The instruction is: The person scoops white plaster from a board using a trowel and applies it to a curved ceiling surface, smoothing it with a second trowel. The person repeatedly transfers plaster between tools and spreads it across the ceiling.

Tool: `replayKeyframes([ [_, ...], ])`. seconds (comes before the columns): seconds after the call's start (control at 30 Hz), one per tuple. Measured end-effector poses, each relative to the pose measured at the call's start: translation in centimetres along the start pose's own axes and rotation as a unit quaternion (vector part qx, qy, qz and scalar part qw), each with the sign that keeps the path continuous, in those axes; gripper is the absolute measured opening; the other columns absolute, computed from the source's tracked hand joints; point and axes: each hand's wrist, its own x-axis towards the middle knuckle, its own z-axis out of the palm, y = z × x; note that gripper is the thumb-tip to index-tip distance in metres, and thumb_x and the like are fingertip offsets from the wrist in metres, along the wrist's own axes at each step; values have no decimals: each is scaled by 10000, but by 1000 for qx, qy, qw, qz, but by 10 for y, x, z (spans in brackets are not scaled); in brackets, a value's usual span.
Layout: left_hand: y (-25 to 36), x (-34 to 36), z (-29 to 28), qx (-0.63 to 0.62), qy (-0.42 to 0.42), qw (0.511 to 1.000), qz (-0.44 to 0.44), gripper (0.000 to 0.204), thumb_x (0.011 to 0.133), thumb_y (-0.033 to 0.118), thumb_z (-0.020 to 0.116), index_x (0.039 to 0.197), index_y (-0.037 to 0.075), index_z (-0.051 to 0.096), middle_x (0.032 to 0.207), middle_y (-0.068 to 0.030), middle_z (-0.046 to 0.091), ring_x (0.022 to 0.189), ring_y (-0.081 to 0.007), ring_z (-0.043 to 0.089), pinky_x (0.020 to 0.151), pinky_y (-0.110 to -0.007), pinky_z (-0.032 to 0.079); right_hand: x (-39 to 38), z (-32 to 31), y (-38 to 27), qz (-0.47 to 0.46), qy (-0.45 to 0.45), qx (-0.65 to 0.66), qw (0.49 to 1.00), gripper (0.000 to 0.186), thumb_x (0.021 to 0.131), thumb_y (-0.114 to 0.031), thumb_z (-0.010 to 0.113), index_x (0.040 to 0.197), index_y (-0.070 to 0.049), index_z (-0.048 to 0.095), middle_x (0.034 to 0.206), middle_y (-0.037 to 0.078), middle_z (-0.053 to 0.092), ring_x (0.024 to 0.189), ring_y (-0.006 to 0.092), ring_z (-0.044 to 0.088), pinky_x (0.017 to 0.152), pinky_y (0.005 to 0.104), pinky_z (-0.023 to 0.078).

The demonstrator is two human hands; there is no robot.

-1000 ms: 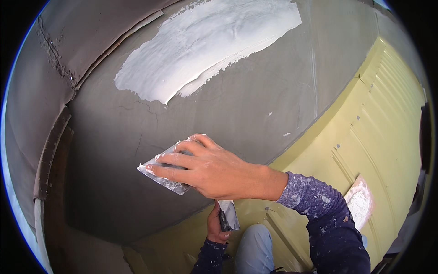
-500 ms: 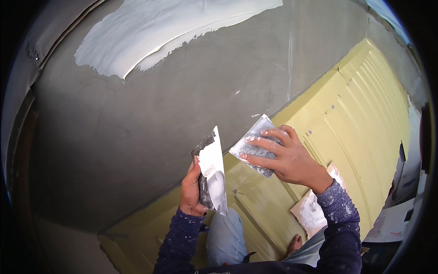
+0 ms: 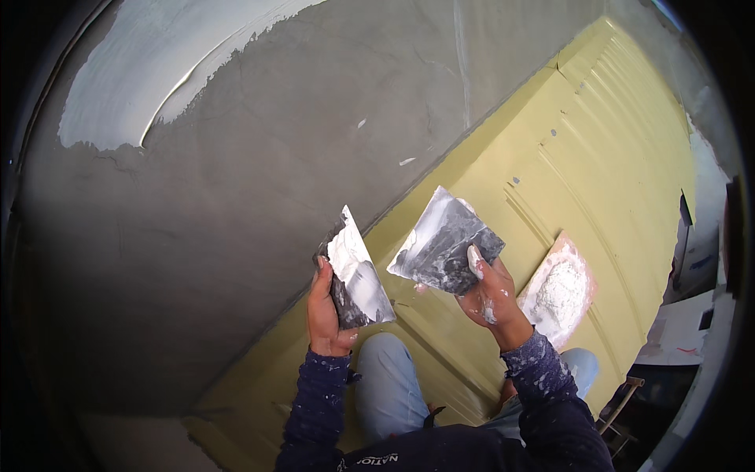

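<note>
My left hand (image 3: pixel 327 307) is closed round a flat metal scraper (image 3: pixel 352 267), held tilted, with a thick lump of white putty and a thinner smear on its face. My right hand (image 3: pixel 491 307) grips another wide metal scraper (image 3: pixel 440 244), its streaked grey face turned up and my thumb pressed on it. The two blades are apart, over the yellow ribbed metal sheet. Behind them is a grey plastered wall (image 3: pixel 236 189) with a broad white putty patch (image 3: pixel 126 71) at the upper left. A pinkish board with white putty (image 3: pixel 558 291) lies right of my right hand.
My bent knees (image 3: pixel 385 377) rest over the yellow metal sheet (image 3: pixel 629 157), which runs along the wall's foot. Beyond the sheet's right edge is a drop with pale panels (image 3: pixel 668 338) and a wooden handle (image 3: pixel 621 401) sticking up.
My right hand has moved away from the wall and turned over, showing thumb and palm. My left hand has risen into fuller view with its loaded scraper. The view has swung rightward.
</note>
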Motion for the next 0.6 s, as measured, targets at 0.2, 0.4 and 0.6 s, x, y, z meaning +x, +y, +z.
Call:
replayKeyframes([
  [0.2,-51,6,38,-90,43,994,40,429,1051,367,427,1357,72,490,1230,-62,624,1082,-195,624,952,-367,502,-6,2,42,-271,116,-257,920,603,1043,-312,388,1520,-20,166,1481,126,374,1295,283,456,1086,426,371],
  [0.4,-47,7,44,-62,1,998,-21,441,1046,399,427,1339,78,501,1217,-57,628,1083,-194,622,934,-362,504,-12,-11,31,-134,-3,-652,746,510,1000,-130,380,1451,69,249,1463,301,285,1333,399,389,1117,456,330],
  [0.6,-67,12,45,-27,6,998,-47,463,1042,408,435,1358,75,492,1262,-69,610,1109,-195,607,955,-368,489,-13,-13,45,-278,92,-521,802,450,961,-64,458,1401,9,401,1322,239,510,1204,350,526,1051,406,381],
])
